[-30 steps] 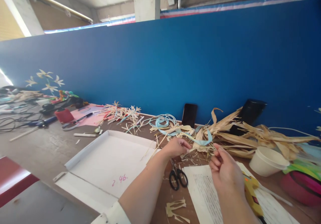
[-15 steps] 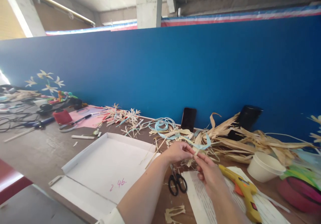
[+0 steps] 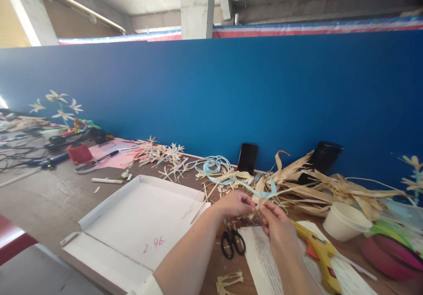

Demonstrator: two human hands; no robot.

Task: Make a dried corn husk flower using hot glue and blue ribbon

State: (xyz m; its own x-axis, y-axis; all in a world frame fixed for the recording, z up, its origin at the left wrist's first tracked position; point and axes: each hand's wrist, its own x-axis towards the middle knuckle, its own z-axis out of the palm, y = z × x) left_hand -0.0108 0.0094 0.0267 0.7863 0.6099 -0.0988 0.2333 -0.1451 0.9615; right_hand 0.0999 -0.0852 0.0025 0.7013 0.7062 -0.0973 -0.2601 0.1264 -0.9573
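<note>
Pinching together, the left hand [image 3: 235,204] and right hand [image 3: 276,223] meet fingertip to fingertip on a thin husk strip [image 3: 258,204] above the table's [image 3: 49,202] far side; black scissors [image 3: 232,242] lie just below (a yellow glue gun [image 3: 319,253] rests beside the right wrist); a white tray [image 3: 139,218] sits left.

the backing wall [image 3: 211,97] is deep blue. dried husks [image 3: 317,187] are tan, one light-blue strip [image 3: 264,193] among them. the scissors [image 3: 232,242] have black handles; the glue gun [image 3: 319,253] is yellow with orange. the open box [image 3: 139,220] is white, marked in pink; the cup [image 3: 343,222] cream; the surface [image 3: 49,202] brown.
</note>
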